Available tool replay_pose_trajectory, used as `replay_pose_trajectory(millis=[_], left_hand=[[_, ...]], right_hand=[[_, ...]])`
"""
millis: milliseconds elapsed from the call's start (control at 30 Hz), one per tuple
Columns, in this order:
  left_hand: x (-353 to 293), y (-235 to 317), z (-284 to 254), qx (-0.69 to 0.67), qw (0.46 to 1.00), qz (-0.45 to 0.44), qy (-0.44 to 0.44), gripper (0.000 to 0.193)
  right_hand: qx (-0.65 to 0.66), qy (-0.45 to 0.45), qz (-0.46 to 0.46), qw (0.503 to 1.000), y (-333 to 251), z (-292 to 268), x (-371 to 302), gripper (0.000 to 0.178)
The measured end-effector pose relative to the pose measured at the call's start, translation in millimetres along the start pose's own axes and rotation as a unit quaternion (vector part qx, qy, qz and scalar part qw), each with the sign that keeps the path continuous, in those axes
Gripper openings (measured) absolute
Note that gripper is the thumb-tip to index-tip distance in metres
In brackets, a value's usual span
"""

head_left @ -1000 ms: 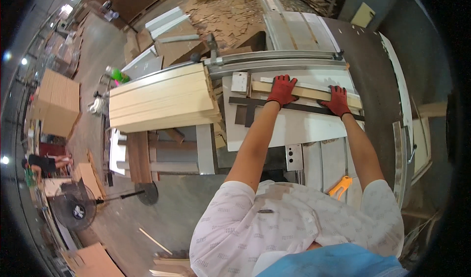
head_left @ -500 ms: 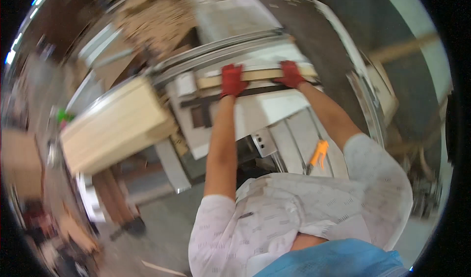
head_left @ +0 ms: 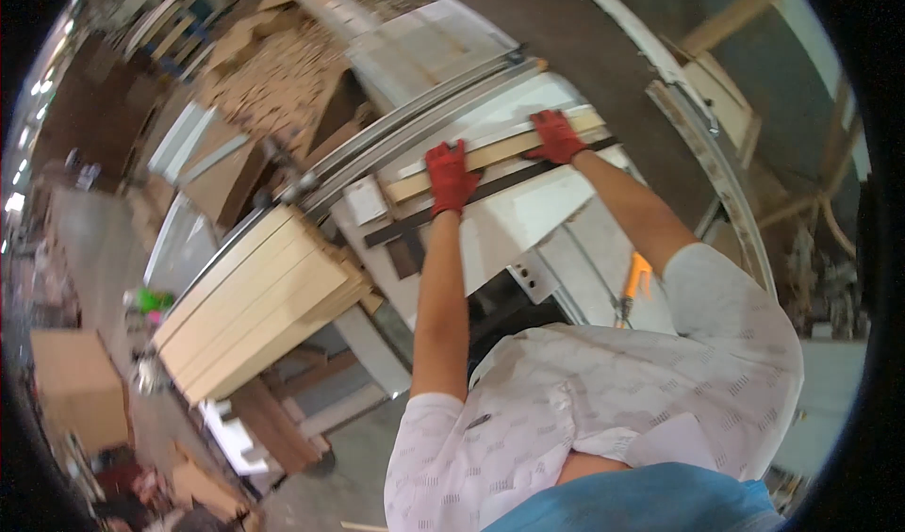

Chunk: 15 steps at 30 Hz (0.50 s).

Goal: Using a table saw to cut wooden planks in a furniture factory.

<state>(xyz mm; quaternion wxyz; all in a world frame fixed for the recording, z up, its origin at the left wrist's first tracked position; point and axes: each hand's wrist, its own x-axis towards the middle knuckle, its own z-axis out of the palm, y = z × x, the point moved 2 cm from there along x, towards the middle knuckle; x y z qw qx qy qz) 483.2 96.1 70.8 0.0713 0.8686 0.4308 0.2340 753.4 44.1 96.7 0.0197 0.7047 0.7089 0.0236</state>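
A pale wooden strip lies across a white board on the machine table in front of me. My left hand, in a red glove, is closed over the strip towards its left end. Near the right end, my right hand, also red-gloved, grips it with the fingers over the far edge. Just beyond the strip runs a white strip. A dark bar lies parallel on the near side. By the strip's left end sits a small white block.
Left of the table stands a stack of pale wooden boards. Metal rails cross behind my hands. An orange air blow gun rests by my right arm. Beyond lies a heap of wood scraps.
The whole view has shifted and turned slightly as my head moved. Both hands stay on the wooden strip, which keeps its place between the white strip and dark bar.
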Motion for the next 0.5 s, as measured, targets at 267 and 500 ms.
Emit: replay_pose_trajectory(millis=[267,500], left_hand=[[-12.4,-17.4,-25.0,0.033,0.994,0.043,-0.090,0.086],[-29.6,-44.1,-110.2,0.227,0.943,-0.077,-0.231,0.101]], right_hand=[[0.040,-0.026,0.028,0.998,-18.2,-2.3,2.2,0.100],[0.100,0.065,0.042,0.992,4.1,11.7,-16.9,0.104]])
